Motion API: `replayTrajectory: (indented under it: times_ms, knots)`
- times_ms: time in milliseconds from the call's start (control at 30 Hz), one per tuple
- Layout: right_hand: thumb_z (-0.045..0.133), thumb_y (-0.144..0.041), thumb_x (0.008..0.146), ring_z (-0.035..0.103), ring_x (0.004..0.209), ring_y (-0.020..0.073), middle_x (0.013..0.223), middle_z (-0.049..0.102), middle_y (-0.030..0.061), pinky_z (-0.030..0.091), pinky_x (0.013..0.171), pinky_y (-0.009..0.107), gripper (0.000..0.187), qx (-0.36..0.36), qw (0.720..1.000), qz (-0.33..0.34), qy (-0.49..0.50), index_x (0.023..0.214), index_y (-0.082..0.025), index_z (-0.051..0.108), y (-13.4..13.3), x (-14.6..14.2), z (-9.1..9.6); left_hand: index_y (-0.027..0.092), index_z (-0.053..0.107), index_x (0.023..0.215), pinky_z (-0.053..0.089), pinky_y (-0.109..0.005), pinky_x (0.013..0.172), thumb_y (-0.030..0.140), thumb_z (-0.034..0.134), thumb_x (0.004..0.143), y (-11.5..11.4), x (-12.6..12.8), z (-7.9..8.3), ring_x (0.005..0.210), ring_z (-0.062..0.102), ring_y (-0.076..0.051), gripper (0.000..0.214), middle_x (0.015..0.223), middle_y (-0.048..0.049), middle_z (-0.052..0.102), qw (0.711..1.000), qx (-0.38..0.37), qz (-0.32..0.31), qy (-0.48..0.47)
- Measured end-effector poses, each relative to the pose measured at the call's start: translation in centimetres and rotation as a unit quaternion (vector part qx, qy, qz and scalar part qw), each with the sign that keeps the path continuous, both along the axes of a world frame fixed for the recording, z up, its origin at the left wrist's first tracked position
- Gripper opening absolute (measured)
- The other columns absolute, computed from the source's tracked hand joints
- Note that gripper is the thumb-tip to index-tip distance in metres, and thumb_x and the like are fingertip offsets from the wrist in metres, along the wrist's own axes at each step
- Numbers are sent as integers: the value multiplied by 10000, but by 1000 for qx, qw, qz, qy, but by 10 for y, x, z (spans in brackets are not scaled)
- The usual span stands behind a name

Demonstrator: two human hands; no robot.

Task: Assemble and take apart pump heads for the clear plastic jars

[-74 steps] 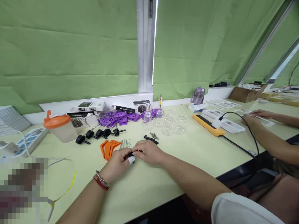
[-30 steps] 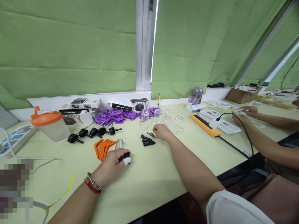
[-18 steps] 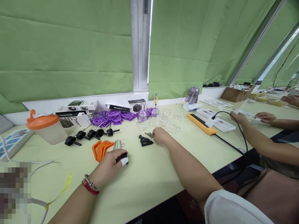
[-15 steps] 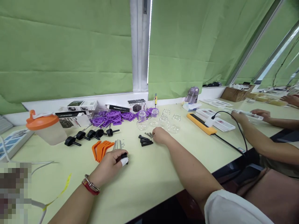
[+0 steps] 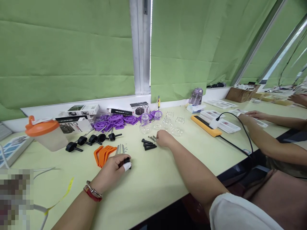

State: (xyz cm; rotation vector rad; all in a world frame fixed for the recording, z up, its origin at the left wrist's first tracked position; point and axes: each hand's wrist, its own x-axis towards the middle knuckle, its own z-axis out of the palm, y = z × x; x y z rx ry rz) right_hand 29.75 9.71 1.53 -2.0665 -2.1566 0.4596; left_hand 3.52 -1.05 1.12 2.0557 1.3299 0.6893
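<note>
My left hand (image 5: 116, 169), with white tape round one fingertip, is closed on a small black plastic part (image 5: 128, 160) just above the table. Beside that hand lie orange angled plastic pieces (image 5: 104, 155) and thin metal rods (image 5: 123, 149). Farther right, my right hand (image 5: 165, 139) rests on the table with its fingers curled together at a small pile of metal pieces resembling springs (image 5: 151, 138). Its fingertips are mostly hidden, so what they pinch does not show. Several black tapered plastic pieces (image 5: 149, 145) lie between the two hands.
Black knobs with rods (image 5: 93, 138), purple plastic parts (image 5: 116, 120) and clear glass jars (image 5: 168, 123) stand toward the back. An orange-lidded cup (image 5: 49, 137) is at left. A yellow power strip (image 5: 206, 126) lies right, near a co-worker's hands (image 5: 254, 115).
Both my hands stay almost where they were, fingers still curled. The view shifts slightly. At right, the co-worker's hands have lowered a clear item toward the table.
</note>
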Motion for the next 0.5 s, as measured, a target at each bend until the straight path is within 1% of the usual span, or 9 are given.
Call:
replayTrajectory:
  times_ms: [133, 267, 333, 400, 500]
  knots:
    - [649, -201, 721, 624, 811, 202, 953, 664, 106, 385, 569, 231, 168, 8, 1000, -6, -5, 885, -161, 650, -1, 2, 1, 195, 653, 934, 467, -318, 733, 348, 547, 798, -1, 0, 0, 800, 592, -199, 231, 876, -43, 664, 1000, -8, 9, -12]
    - [634, -109, 702, 623, 858, 208, 981, 665, 113, 394, 599, 231, 248, 13, 1000, -4, -13, 940, -172, 663, -1, 4, 1, 194, 650, 939, 469, -322, 738, 344, 547, 797, -2, 0, 1, 810, 594, -199, 230, 883, -36, 664, 1000, -8, 10, -5]
    - [634, -76, 689, 625, 856, 210, 967, 670, 113, 394, 603, 234, 263, 8, 1000, 1, -18, 928, -176, 677, -1, 5, 1, 196, 649, 938, 468, -325, 742, 345, 546, 799, -2, 0, 2, 817, 594, -201, 229, 889, -36, 664, 1000, -7, 9, -4]
    - [639, -81, 690, 629, 840, 210, 945, 675, 111, 396, 600, 237, 239, 1, 1000, 5, -20, 903, -179, 689, -1, 6, 2, 196, 650, 930, 468, -326, 735, 349, 541, 803, -2, 0, 3, 809, 593, -201, 226, 880, -36, 663, 1000, -9, 9, 0]
    - [644, -137, 717, 628, 841, 212, 936, 677, 111, 402, 607, 241, 191, -5, 1000, 8, -21, 894, -183, 697, -1, 6, 3, 196, 652, 921, 468, -324, 728, 355, 536, 805, -2, 1, 3, 799, 592, -200, 229, 872, -37, 665, 1000, -10, 10, 4]
